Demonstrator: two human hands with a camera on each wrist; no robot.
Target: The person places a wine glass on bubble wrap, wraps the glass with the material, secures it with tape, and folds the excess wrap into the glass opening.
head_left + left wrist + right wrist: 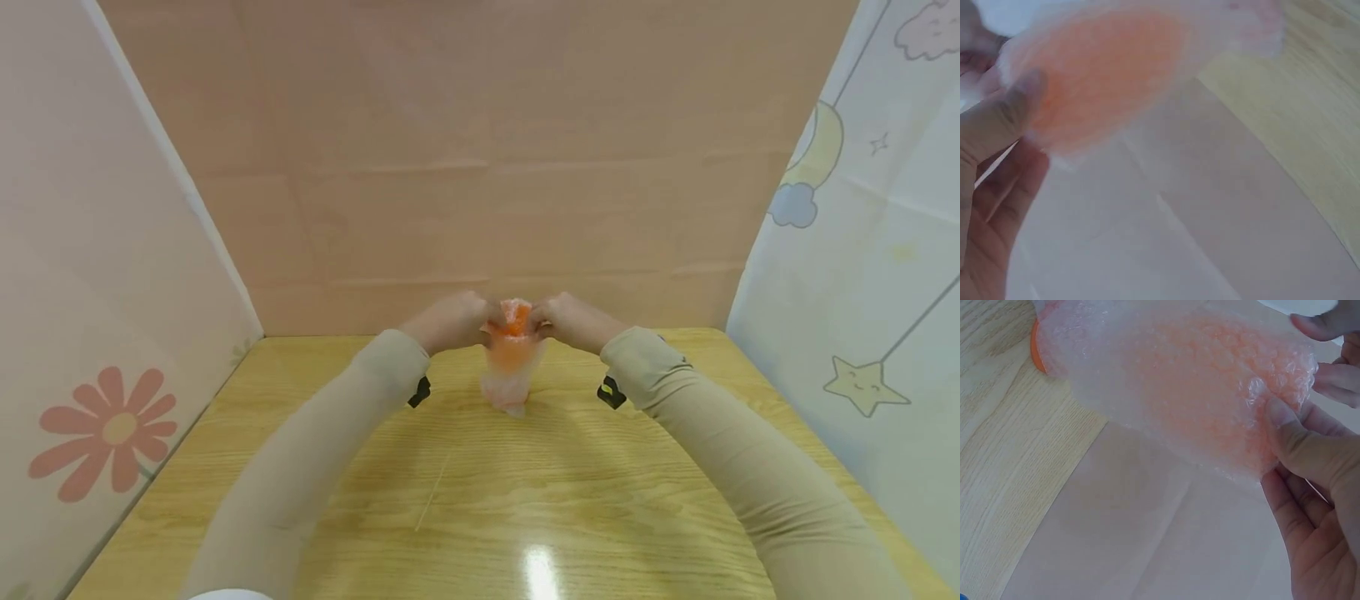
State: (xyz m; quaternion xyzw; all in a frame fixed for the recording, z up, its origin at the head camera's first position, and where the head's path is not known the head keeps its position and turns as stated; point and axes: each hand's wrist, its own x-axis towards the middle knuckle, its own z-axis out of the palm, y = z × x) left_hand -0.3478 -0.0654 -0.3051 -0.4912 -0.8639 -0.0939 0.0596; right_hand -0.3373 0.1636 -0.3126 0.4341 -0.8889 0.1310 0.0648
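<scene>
A translucent bubble-wrap bag (1166, 394) with something orange showing through it is held up between both hands, at the back middle of the table in the head view. My left hand (461, 321) pinches one side of its upper end, thumb in front and fingers behind. On the opposite side my right hand (573, 321) pinches the same end, its thumb (1288, 425) pressed on the bubbles. An orange curved edge (1036, 347) shows at the far end of the wrap in the right wrist view. What the orange thing is stays hidden by the wrap. The left wrist view is blurred.
The wooden table (480, 492) runs forward to a tan paper backdrop (480, 167). Pale panels stand at both sides, the left one with a pink flower (120, 429), the right one with a star (867, 385).
</scene>
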